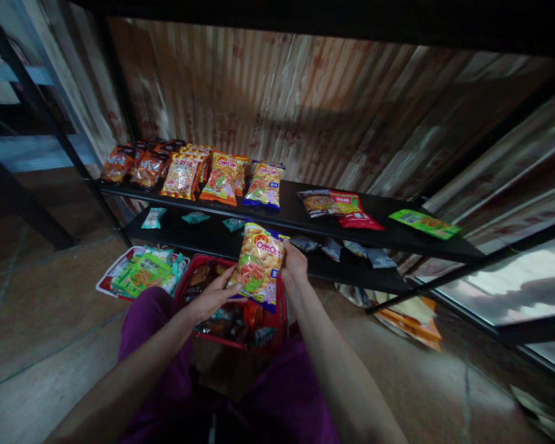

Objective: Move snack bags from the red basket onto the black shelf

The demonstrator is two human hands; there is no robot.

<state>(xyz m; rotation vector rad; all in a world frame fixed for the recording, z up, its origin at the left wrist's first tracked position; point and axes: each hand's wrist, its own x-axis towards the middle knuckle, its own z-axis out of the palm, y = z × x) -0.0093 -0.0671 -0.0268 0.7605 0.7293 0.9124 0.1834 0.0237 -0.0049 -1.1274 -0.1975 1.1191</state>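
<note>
A snack bag (pixel 259 262), pale yellow with blue-purple ends, is held in both hands over a red basket (pixel 284 317), in front of the shelving. Its long axis runs from the person toward the shelves, the top end farther off and leaning a little to the right, the bottom end nearer and slightly left. The printed front faces up toward the person, its lettering the right way up.

The left hand (pixel 216 297) is partly curled at the bag's lower left edge, thumb laid on the front. The right hand (pixel 295 262) is closed around the upper right edge; its fingertips are mostly hidden.

Beneath the bag, the red basket contains dark, orange and teal packets. Left of it, a second basket (pixel 102 285) is filled with green and teal packets.

Beyond, the upper shelf (pixel 289 213) bears a similar blue-edged bag (pixel 263 185), standing tilted back with its top up, beside orange bags (pixel 222 177). Farther right, a green packet (pixel 425 224) lies flat, its long axis along the shelf.
</note>
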